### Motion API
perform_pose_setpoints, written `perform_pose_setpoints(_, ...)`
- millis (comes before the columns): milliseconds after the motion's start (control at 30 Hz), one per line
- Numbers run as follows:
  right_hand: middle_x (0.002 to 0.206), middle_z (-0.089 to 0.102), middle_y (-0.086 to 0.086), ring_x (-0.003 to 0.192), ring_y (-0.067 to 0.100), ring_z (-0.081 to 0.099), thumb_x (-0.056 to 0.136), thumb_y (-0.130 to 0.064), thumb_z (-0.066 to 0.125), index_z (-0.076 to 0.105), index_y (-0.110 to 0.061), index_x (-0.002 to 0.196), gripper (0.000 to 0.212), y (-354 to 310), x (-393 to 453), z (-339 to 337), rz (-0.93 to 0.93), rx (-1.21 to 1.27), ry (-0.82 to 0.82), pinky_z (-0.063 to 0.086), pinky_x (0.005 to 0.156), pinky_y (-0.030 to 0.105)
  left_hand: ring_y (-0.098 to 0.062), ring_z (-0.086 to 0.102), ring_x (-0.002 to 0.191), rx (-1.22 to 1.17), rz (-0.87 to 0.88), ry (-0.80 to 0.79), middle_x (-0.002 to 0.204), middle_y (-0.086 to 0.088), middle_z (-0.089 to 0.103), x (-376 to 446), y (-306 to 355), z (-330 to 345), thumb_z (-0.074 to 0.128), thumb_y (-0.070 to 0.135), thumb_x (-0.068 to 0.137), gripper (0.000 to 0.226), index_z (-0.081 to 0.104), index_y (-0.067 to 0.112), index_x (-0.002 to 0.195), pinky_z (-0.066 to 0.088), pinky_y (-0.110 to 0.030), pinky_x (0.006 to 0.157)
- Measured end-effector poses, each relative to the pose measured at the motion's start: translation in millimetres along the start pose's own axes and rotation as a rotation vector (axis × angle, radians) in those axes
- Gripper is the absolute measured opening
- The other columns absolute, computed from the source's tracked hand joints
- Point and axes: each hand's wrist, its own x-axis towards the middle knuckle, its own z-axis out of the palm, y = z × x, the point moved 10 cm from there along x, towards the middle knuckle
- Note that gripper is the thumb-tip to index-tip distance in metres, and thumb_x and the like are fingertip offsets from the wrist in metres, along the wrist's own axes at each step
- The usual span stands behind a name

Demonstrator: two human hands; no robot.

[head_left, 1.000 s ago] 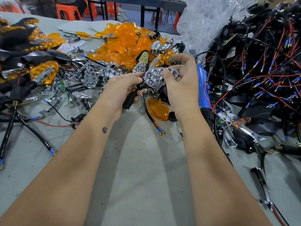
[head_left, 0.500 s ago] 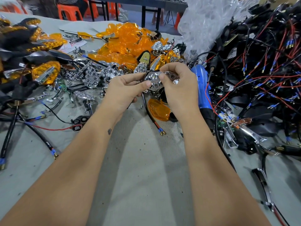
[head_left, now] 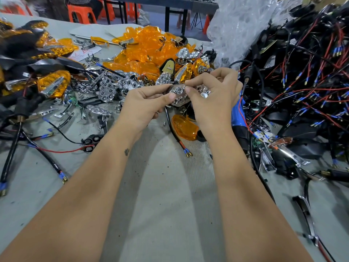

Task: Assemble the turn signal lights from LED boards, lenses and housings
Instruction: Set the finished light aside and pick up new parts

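Both grips, left hand (head_left: 145, 103) and right hand (head_left: 213, 95), pinch the shiny chrome honeycomb reflector plate (head_left: 179, 95) between them above the grey worktop (head_left: 170, 195), fingers hiding its edges and underside.

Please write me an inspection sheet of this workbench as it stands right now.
Surface: grey table, bare patch between the forearms, dark specks on it.
Job's things: chrome reflector held above the table; amber lens lying below it; heap of amber lenses behind; loose reflectors to the left.
Clutter: blue tool by the right wrist; plastic bag.
Grippers: left hand and right hand both pinch the reflector.
Cables: tangled pile of wired black housings on the right.
Surroundings: orange stools beyond the table.
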Motion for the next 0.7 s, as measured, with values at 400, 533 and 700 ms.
perform_pose_setpoints(400,0.103,0.066,-0.017,0.094,-0.004,0.058,0.100,-0.018,0.057,0.068,-0.033,0.098,0.018,12.3,-3.2,24.5,0.199,0.591,-0.173,0.047,0.086,0.015,-0.005,0.051,0.052,-0.113,-0.111,-0.012,0.069,0.013,0.067,1.2,-9.3,3.7,0.074,0.025,0.084,0.010,0.076,0.022,0.094,0.041,-0.016,0.044)
perform_pose_setpoints(533,0.094,0.065,-0.009,0.093,0.010,0.057,0.098,-0.016,0.057,0.066,-0.030,0.083,0.023,16.4,-2.9,28.1,0.243,0.585,-0.183,0.049,0.093,0.038,-0.005,0.049,0.051,-0.081,-0.149,0.039,0.060,0.016,0.057,-0.2,-9.7,3.7,0.074,0.050,0.075,0.020,0.078,0.030,0.076,0.041,-0.017,0.044)
perform_pose_setpoints(700,0.098,0.063,0.004,0.100,0.032,0.059,0.096,-0.019,0.056,0.068,-0.032,0.077,0.026,18.0,-6.6,41.2,0.362,0.669,-0.272,0.048,0.098,0.059,-0.004,0.050,0.052,-0.025,-0.094,0.073,0.069,0.018,0.066,1.2,-5.8,-0.5,0.073,0.037,0.086,0.011,0.077,0.028,0.091,0.042,-0.016,0.046)
